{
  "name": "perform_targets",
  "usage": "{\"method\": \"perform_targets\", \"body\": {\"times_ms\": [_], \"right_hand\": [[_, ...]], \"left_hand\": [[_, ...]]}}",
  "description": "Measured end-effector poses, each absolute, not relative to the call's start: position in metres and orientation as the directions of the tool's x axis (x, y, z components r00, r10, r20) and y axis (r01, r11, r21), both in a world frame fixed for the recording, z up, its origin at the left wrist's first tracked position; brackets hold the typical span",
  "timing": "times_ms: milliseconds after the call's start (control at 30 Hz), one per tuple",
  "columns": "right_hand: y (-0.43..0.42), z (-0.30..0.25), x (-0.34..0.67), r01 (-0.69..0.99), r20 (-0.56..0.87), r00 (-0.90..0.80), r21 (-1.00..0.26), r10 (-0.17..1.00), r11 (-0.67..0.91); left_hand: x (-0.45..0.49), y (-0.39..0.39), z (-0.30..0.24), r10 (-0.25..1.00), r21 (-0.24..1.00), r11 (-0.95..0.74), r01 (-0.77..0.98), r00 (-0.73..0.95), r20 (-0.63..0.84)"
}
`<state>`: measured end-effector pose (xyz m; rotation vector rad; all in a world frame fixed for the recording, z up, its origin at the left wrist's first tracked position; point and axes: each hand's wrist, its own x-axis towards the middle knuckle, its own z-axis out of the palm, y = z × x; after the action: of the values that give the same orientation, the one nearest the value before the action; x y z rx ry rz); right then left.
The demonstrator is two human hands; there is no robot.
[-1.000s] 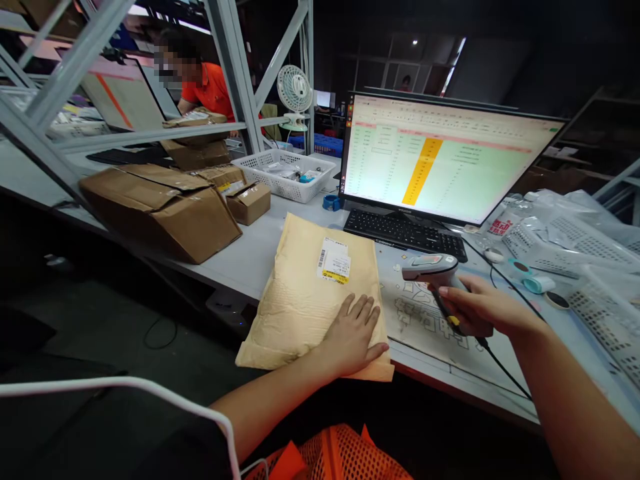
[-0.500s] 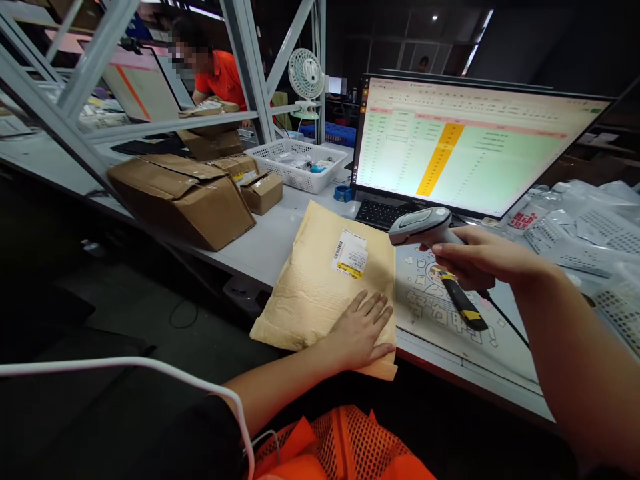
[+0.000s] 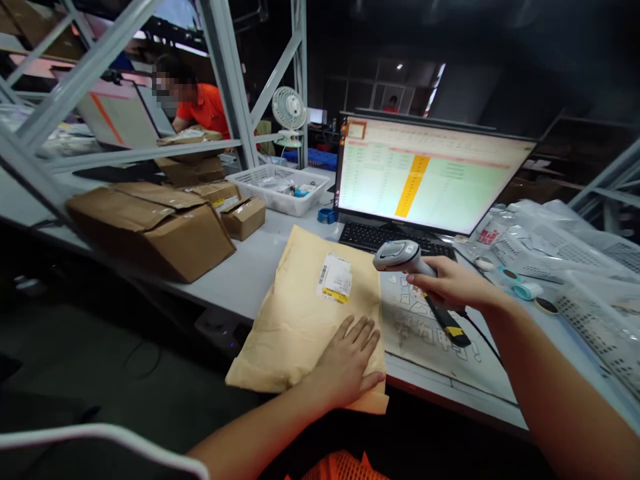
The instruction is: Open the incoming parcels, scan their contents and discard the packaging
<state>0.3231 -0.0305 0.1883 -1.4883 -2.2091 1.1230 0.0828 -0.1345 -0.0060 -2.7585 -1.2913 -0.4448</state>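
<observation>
A tan padded envelope (image 3: pixel 300 313) lies on the grey table with a white and yellow shipping label (image 3: pixel 335 277) near its top right. My left hand (image 3: pixel 350 360) rests flat on its lower right corner, fingers spread. My right hand (image 3: pixel 447 283) grips a grey barcode scanner (image 3: pixel 400 256) by its black and yellow handle. The scanner's head is held just right of the label, a little above the table, pointing left.
A lit monitor (image 3: pixel 425 177) and black keyboard (image 3: pixel 390 237) stand behind the envelope. Cardboard boxes (image 3: pixel 155 227) and a white basket (image 3: pixel 280 190) sit to the left. Plastic-wrapped trays (image 3: pixel 565 253) and tape rolls (image 3: pixel 525 290) fill the right. A person in orange (image 3: pixel 200 107) works beyond the shelf frame.
My right hand lifted the scanner off the table and carried it left, closer to the label. My left hand stayed flat on the envelope.
</observation>
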Motion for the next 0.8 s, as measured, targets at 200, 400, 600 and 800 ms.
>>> {"method": "perform_targets", "body": {"times_ms": [200,400,600,800], "right_hand": [[-0.017,0.103,0.409,0.952,0.032,0.071,-0.301,0.997,-0.058],[-0.025,0.043,0.451,0.95,0.055,0.272,-0.176,0.961,-0.259],[-0.015,0.058,0.459,0.938,-0.01,0.339,-0.071,0.941,-0.339],[0.048,0.103,0.428,0.979,0.186,0.165,-0.147,0.968,-0.139]], "left_hand": [[0.08,-0.13,-0.01,0.733,0.066,-0.66,0.749,0.621,0.277],[0.079,-0.128,-0.017,0.723,0.089,-0.668,0.739,0.616,0.313],[0.078,-0.128,-0.021,0.693,0.048,-0.68,0.731,0.621,0.366],[0.078,-0.126,-0.023,0.67,0.032,-0.685,0.728,0.612,0.419]]}}
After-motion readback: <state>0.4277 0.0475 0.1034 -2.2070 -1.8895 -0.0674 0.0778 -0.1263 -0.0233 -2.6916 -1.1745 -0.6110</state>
